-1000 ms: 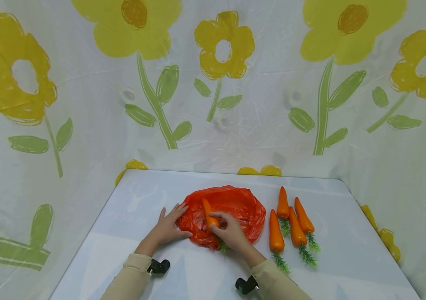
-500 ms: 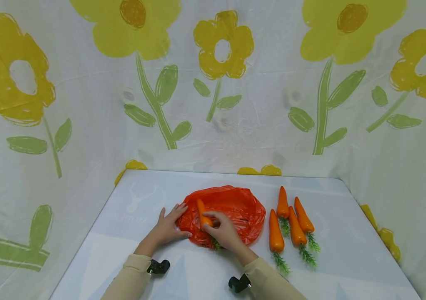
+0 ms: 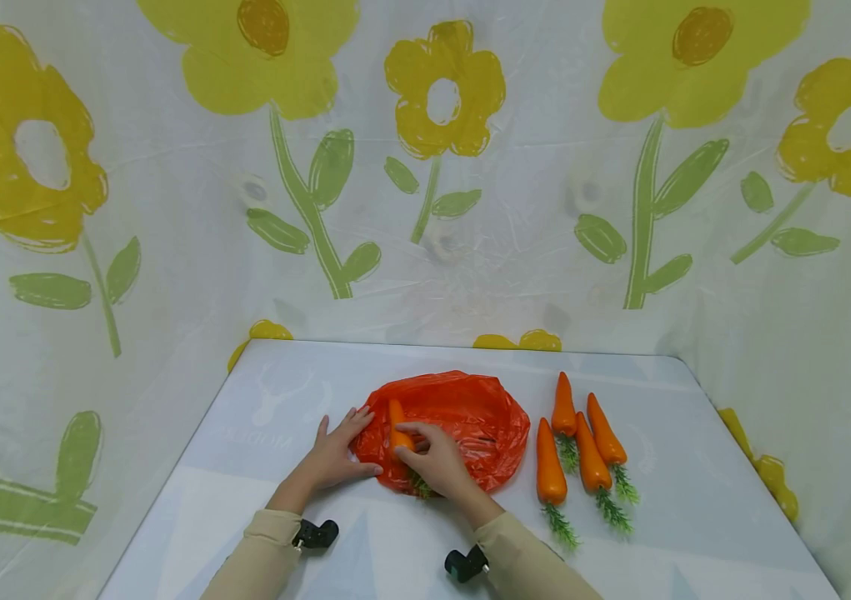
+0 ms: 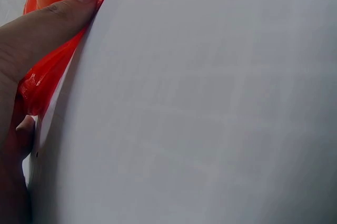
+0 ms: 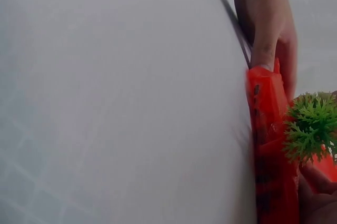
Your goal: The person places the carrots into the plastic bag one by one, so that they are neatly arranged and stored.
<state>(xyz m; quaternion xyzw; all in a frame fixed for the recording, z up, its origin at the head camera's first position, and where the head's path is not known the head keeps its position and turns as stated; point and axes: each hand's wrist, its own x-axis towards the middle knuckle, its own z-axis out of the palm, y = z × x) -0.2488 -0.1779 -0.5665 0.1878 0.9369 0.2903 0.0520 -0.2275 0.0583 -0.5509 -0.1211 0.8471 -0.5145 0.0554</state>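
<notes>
A red plastic bag (image 3: 473,404) lies spread with its mouth open on the table. Against its left edge rests my left hand (image 3: 333,454), fingers spread and straight. In the left wrist view the thumb (image 4: 58,21) lies along the red plastic. My right hand (image 3: 442,460) pinches a toy carrot (image 3: 398,425) between thumb and fingers, inside the left part of the bag. The carrot's tip points away from me, and its green leafy top (image 5: 313,129) sticks out toward me. My palm hides part of the carrot's thick end.
Several more toy carrots, among them a near one (image 3: 550,467) and a far one (image 3: 563,408), lie to the right of the bag with leaves toward me. The pale table (image 3: 710,500) ends at a flower-printed curtain (image 3: 515,250) behind and on both sides.
My right hand has moved left across the bag with the carrot in its pinch. The left hand has stayed at the bag's left edge. The loose carrots have not moved.
</notes>
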